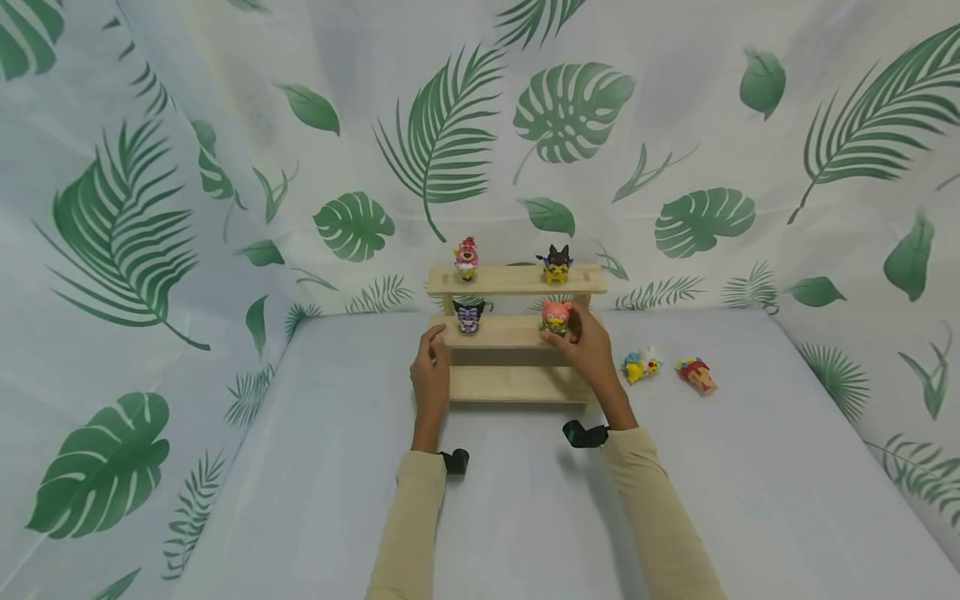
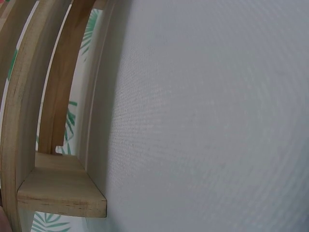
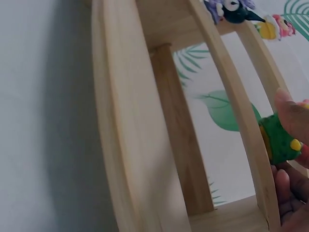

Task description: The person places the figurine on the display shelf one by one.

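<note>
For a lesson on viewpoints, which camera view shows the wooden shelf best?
The head view: the three-tier wooden shelf fits fully in frame, partly overlapped. The left and right wrist views show only cropped close-ups of it.

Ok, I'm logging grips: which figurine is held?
The pink-headed figurine, toward the right end of the middle shelf; it alone is held, by the right hand.
</note>
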